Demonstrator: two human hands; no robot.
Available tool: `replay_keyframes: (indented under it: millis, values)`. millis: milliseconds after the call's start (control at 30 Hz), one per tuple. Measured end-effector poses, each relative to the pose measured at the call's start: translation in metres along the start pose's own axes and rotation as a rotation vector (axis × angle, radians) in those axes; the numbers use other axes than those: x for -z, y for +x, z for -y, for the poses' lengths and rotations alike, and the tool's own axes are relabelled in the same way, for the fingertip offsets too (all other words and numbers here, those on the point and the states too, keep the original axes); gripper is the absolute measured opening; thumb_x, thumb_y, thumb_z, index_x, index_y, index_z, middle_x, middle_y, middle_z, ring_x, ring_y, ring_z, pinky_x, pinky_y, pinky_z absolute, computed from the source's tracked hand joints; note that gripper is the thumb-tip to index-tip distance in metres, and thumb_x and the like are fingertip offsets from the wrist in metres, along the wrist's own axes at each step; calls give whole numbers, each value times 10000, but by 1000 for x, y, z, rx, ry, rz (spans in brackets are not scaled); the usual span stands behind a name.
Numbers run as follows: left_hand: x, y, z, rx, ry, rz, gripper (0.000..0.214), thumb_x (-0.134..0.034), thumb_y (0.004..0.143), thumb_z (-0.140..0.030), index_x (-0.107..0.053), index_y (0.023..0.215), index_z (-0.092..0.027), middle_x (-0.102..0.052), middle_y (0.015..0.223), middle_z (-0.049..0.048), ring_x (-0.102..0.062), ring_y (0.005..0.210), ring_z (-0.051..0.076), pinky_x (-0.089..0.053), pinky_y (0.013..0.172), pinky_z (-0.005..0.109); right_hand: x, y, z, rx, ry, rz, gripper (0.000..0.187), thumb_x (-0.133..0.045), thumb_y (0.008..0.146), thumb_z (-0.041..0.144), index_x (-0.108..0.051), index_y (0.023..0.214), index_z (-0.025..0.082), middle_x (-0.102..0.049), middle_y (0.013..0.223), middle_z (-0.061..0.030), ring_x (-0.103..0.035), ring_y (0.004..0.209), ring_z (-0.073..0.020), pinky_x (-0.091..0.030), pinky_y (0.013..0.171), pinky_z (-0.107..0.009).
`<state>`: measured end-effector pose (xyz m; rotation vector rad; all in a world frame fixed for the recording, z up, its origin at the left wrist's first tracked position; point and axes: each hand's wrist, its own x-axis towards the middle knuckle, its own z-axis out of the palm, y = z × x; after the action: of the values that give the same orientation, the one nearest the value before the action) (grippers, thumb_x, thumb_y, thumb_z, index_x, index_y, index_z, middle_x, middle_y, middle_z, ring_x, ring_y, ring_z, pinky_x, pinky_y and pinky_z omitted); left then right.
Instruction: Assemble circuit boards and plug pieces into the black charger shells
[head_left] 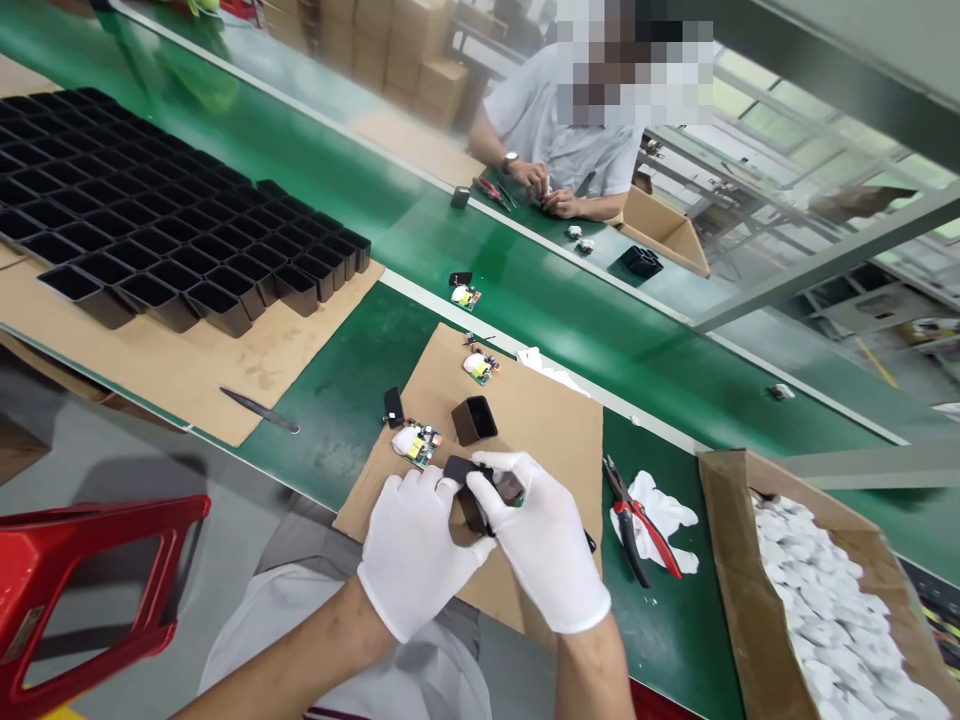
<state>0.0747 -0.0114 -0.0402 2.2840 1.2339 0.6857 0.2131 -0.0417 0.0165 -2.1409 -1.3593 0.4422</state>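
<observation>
My left hand (416,550), in a white glove, is closed around a small black plastic case (474,512) over the cardboard sheet. From the other side my right hand (544,540), also gloved, grips the same case near its top. A dark piece (459,468) shows at the case's upper end by my left fingertips; my fingers hide most of the join. Just beyond my hands an open black box (475,420) stands on the cardboard (555,420). Left of it lies a circuit board (417,443) with a white part and a yellow part, beside a black cap (393,406).
Rows of black boxes (165,230) fill the left cardboard. Tweezers (259,408) lie near the front edge. Red-handled pliers (641,525) rest on a white glove (667,510). A carton (731,540) of white pieces stands right. Another board (480,366) lies ahead. A co-worker (562,130) sits opposite.
</observation>
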Motion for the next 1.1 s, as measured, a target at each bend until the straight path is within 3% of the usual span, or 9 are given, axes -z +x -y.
replay_keyframes:
  millis: [133, 233, 300, 400, 500, 633, 767, 900, 1100]
  values:
    - [0, 1, 2, 1, -58, 8, 380, -893, 788, -445, -745, 1038, -199, -772, 894, 61, -729, 827, 312, -483, 728, 444, 25, 1, -11, 66, 274, 300, 343, -546, 1109, 441, -773, 1296, 266, -837, 1278, -82, -815, 1107, -243, -673, 947, -391]
    - [0, 1, 4, 12, -94, 33, 319, -865, 781, -404, -750, 1008, -212, -774, 892, 59, -731, 845, 317, -486, 743, 446, 32, 0, -19, 211, 328, 387, 388, -491, 1144, 466, -817, 1055, 277, -819, 1336, -76, -766, 1276, -271, -654, 1042, -444]
    - [0, 0, 4, 13, -96, 27, 297, -852, 770, -389, -745, 985, -214, -770, 879, 57, -729, 843, 316, -484, 742, 447, 29, -4, -22, 282, 261, 299, 363, -503, 1145, 395, -801, 975, 280, -809, 1356, -62, -765, 1277, -254, -664, 1013, -418]
    - [-1, -1, 4, 2, -99, -4, 280, -844, 759, -375, -729, 958, -216, -774, 879, 58, -724, 827, 310, -481, 738, 451, 19, -16, -23, 303, 25, -49, 171, -624, 1083, 261, -776, 1159, 280, -816, 1226, -65, -807, 1089, -202, -674, 879, -323]
    - [0, -1, 3, 4, -73, -6, 240, -826, 770, -376, -702, 902, -218, -763, 856, 63, -714, 803, 307, -472, 722, 459, 8, -34, -21, 366, -216, -308, 196, -645, 1051, 170, -762, 1179, 260, -799, 1030, -41, -794, 901, -182, -662, 829, -310]
    - [2, -1, 2, 5, -41, 17, 237, -811, 809, -409, -688, 881, -220, -758, 862, 71, -703, 775, 299, -464, 708, 461, -6, -53, -16, 426, -375, -393, 255, -600, 1064, 162, -753, 1257, 225, -832, 1165, -81, -807, 1095, -248, -660, 1016, -405]
    - [0, -3, 4, -31, -26, -1, 298, -810, 817, -398, -718, 1025, -205, -794, 983, 86, -719, 810, 297, -474, 715, 464, -20, -58, -15, 438, -348, -485, 258, -805, 990, 204, -757, 1242, 236, -853, 1141, -65, -831, 994, -235, -693, 969, -393]
    - [-3, -5, 7, -54, -38, -32, 414, -760, 847, -302, -695, 1244, -203, -804, 1041, 81, -712, 805, 276, -480, 726, 440, -30, -61, -21, 467, -344, -496, 307, -809, 968, 117, -777, 1244, 248, -858, 1136, -59, -841, 951, -214, -706, 911, -345]
    - [-4, -4, 10, -94, -42, 5, 299, -702, 906, -235, -687, 1203, -208, -789, 1032, 82, -709, 803, 265, -484, 728, 422, -36, -64, -30, 505, -371, -489, 384, -797, 968, 129, -758, 1328, 256, -857, 1129, -78, -843, 954, -248, -721, 861, -387]
